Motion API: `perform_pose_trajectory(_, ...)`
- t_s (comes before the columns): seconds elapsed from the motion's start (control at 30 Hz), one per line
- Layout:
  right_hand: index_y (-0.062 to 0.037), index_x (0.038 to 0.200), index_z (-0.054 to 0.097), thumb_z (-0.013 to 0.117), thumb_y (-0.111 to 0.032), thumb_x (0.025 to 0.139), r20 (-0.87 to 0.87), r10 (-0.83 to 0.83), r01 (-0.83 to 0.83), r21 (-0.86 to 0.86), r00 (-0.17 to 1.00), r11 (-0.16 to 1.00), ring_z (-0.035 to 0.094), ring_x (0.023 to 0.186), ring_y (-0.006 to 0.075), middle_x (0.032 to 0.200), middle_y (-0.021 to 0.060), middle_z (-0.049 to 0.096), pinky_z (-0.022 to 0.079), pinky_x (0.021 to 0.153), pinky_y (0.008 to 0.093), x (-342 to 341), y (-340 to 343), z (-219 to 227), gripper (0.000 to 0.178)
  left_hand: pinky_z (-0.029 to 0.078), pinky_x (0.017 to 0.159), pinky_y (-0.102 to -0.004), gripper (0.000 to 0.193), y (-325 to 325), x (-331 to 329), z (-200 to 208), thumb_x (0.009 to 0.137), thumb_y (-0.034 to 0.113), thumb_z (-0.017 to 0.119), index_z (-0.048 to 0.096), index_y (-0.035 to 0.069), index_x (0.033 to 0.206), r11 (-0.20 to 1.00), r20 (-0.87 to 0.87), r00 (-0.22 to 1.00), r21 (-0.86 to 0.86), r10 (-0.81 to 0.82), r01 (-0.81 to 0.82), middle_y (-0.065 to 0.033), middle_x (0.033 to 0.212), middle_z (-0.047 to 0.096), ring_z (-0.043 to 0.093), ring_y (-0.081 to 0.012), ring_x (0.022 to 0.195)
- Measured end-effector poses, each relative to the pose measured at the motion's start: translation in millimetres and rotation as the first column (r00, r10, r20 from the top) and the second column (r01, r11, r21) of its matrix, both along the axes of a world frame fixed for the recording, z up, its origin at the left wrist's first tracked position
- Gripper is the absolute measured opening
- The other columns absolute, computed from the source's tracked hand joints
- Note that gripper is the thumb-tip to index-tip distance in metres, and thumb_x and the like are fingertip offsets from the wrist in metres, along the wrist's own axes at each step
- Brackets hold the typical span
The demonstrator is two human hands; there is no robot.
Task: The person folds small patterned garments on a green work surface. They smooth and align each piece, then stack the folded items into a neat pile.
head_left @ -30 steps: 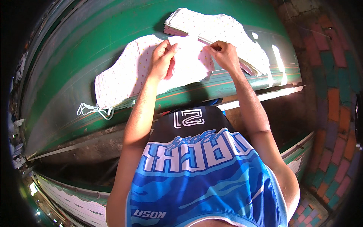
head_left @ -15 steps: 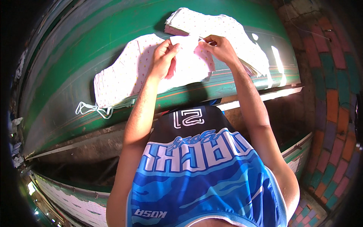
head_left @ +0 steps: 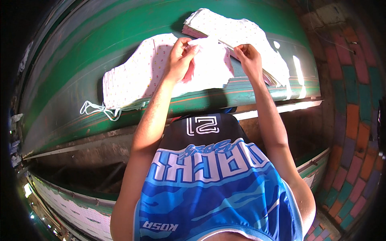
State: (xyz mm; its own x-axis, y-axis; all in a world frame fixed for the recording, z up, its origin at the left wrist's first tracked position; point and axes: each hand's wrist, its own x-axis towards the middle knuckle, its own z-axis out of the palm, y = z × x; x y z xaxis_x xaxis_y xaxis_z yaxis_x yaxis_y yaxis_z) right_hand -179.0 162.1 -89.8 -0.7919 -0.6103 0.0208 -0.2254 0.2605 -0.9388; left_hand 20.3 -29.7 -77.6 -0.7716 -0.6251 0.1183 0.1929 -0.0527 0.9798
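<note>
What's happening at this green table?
A person is handling printed white cloth. The left hand grips some of it at the nearer stack; the right hand is pinched near the farther stack, though whether it holds anything is unclear. Both stacks lie on the green table, with looped white cord by the nearer one.

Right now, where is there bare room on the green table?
The green table is bare beyond and left of the near fabric stack, narrowly right of the far stack. Crowded: between stacks, around left hand and right hand.
</note>
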Motion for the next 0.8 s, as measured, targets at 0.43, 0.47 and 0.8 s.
perform_pose_trajectory(0.43, -0.0059, 0.109, 0.081, 0.083, -0.005, 0.094, -0.377, 0.461, -0.445, 0.136, 0.803, 0.885, 0.076, 0.097, 0.0242, 0.112, 0.0095, 0.073, 0.063, 0.080, 0.0363, 35, 54, 26, 0.016, 0.053, 0.079, -0.0248, 0.014, -2, -3, -5, 0.108, -0.002, 0.058, 0.070, 0.004, 0.104, 0.999, 0.034, 0.999, -0.039, -0.021, 0.022, 0.0012, 0.098, 0.070, 0.063, -0.0053, 0.087)
perform_pose_trajectory(0.47, -0.0049, 0.108, 0.080, 0.083, -0.005, 0.093, -0.384, 0.463, -0.447, 0.135, 0.799, 0.884, 0.076, 0.097, 0.0254, 0.111, 0.0101, 0.074, 0.063, 0.080, 0.0369, 35, 52, 26, 0.015, 0.053, 0.080, -0.0252, 0.016, -2, -3, -4, 0.107, -0.003, 0.056, 0.070, 0.004, 0.102, 1.000, 0.041, 0.999, -0.016, -0.006, 0.007, 0.0008, 0.099, 0.071, 0.063, -0.0054, 0.088)
perform_pose_trajectory(0.8, -0.0022, 0.106, 0.075, 0.077, -0.006, 0.096, -0.410, 0.549, -0.434, 0.342, 0.729, 0.833, 0.077, 0.101, 0.0305, 0.108, 0.0116, 0.076, 0.063, 0.086, 0.0411, 21, 43, 37, 0.011, 0.055, 0.057, -0.0274, 0.023, -9, 5, 5, 0.111, 0.003, 0.049, 0.072, 0.002, 0.114, 0.971, 0.189, 0.954, -0.002, -0.233, 0.238, -0.0024, 0.081, 0.070, 0.070, -0.0101, 0.067)
